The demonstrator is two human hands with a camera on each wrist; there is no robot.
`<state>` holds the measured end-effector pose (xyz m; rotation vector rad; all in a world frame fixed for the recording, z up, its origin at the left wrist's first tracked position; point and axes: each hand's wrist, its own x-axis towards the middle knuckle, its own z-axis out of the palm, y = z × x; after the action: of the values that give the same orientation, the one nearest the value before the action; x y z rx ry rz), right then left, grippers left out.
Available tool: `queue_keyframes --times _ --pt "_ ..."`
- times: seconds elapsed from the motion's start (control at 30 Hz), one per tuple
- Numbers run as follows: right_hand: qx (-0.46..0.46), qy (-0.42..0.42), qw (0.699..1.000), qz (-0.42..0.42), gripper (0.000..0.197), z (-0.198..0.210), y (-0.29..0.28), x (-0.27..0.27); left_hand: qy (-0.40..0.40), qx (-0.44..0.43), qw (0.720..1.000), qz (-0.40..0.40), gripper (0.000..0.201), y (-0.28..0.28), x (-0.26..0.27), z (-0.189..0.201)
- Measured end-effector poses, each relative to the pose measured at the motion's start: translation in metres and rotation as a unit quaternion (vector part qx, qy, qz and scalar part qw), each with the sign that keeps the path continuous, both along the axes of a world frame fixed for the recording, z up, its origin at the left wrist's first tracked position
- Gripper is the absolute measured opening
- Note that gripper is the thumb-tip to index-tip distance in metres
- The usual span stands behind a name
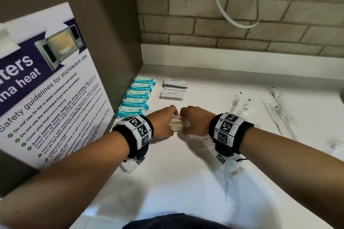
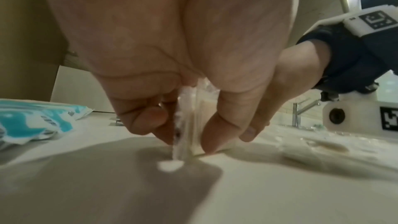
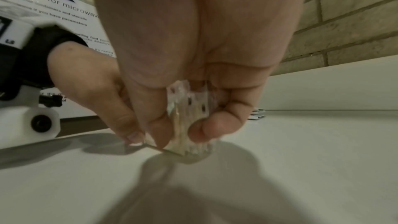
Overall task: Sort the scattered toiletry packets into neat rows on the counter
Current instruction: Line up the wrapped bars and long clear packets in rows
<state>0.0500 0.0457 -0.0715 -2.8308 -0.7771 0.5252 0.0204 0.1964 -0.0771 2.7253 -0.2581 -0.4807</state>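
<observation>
Both hands hold one small stack of clear-wrapped cream packets (image 1: pixel 178 123) standing on edge on the white counter (image 1: pixel 176 182). My left hand (image 1: pixel 163 122) pinches its left end (image 2: pixel 185 125) between thumb and fingers. My right hand (image 1: pixel 193 122) pinches the right end (image 3: pixel 189 122) the same way. A column of blue mini wipes packs (image 1: pixel 137 96) lies along the left wall. Two piles of white sachets (image 1: pixel 175 89) sit behind the hands. Clear-wrapped long thin items (image 1: pixel 242 104) lie scattered to the right.
A microwave safety poster (image 1: pixel 46 89) leans on the left wall. A brick wall (image 1: pixel 242 24) with white cables (image 1: pixel 232 5) rises behind the counter. More clear wrappers (image 1: pixel 277 109) lie at the far right. A tap (image 2: pixel 298 113) shows beyond my right wrist.
</observation>
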Motion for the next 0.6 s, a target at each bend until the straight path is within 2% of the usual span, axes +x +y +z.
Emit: queue_keyframes --times 0.17,0.37,0.5,0.6 --pt "-0.025 0.022 0.999 0.021 0.038 -0.0041 0.0031 -0.0024 -0.010 0.060 0.998 -0.025 0.049 -0.0022 -0.0030 -0.0027" --pt "0.013 0.020 0.999 0.023 0.042 -0.0038 0.0029 0.0020 -0.035 0.051 0.998 -0.017 0.048 0.0006 0.0023 0.0037" --pt "0.015 0.023 1.000 0.011 0.046 -0.0086 0.0039 -0.0007 -0.015 0.082 0.996 -0.020 0.041 -0.0007 -0.0001 -0.0028" --pt "0.029 0.016 0.999 0.008 0.047 -0.0103 0.0050 0.0002 -0.005 0.051 0.999 -0.007 0.043 0.0003 0.0004 -0.0062"
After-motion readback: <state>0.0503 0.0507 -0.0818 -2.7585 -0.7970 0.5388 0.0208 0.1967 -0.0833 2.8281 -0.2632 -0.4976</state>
